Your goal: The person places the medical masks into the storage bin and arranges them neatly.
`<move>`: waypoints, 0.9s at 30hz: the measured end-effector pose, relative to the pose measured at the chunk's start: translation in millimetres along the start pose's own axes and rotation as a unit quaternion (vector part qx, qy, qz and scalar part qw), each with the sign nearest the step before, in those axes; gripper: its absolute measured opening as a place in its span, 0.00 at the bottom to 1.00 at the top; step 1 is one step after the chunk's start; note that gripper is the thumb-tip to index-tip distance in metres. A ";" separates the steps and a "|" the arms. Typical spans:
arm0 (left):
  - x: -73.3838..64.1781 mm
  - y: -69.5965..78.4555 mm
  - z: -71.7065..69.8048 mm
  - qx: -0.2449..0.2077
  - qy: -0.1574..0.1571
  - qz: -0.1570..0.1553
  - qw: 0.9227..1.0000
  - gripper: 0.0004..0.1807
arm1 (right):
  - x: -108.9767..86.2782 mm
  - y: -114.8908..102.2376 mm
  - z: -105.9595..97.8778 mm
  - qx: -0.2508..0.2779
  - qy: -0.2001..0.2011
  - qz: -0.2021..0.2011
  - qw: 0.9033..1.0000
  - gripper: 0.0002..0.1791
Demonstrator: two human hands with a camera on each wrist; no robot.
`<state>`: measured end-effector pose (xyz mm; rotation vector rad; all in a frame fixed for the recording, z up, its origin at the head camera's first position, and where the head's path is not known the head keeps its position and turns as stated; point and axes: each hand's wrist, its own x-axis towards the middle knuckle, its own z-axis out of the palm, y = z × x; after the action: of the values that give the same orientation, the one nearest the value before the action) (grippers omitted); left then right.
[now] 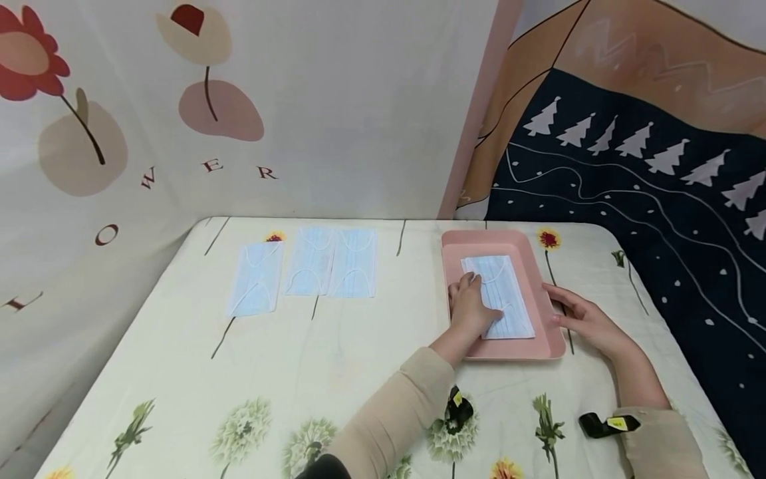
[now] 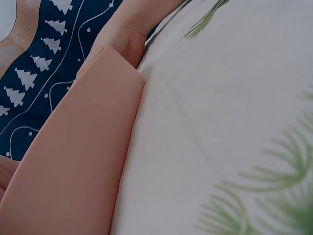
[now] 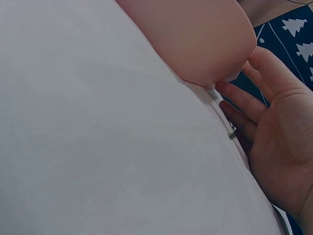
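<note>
A pale blue face mask [image 1: 509, 293] with white ear loops lies inside a pink tray [image 1: 457, 241]. Over the mask's left part rests my left hand [image 1: 471, 309], thumb and fingers spread apart on its surface. My right hand [image 1: 589, 324] is at the tray's right side, its fingertips right at the rim. In the right wrist view, the fingers of the right hand [image 3: 281, 122] are relaxed beside the tray's corner. The tray's outer wall [image 2: 83, 142] fills much of the left wrist view, hiding most of the left hand.
Three more blue masks lie on the flowered tablecloth [image 1: 335, 372] to the left: one mask [image 1: 256, 279] apart, and a middle mask [image 1: 310, 261] side by side with another mask [image 1: 354, 263]. Printed curtains hang behind the table and at its right.
</note>
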<state>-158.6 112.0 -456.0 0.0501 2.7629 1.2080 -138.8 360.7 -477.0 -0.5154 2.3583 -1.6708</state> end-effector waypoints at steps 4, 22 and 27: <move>1.5 -1.2 0.0 -0.018 0.005 -0.001 1.000 0.46 | -0.2 0.4 0.8 -0.004 0.003 0.006 1.000 0.33; -6.3 11.8 -41.0 -0.155 -0.002 0.063 0.986 0.41 | -1.1 -1.2 1.2 0.004 -0.001 -0.005 1.000 0.32; -11.6 11.7 -60.3 -0.206 -0.010 0.079 0.975 0.40 | 0.5 -0.8 0.6 0.004 -0.002 -0.010 1.000 0.32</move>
<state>-155.1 75.1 -405.7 0.2418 2.4713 1.7836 -138.9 359.7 -476.4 -0.5405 2.3502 -1.6860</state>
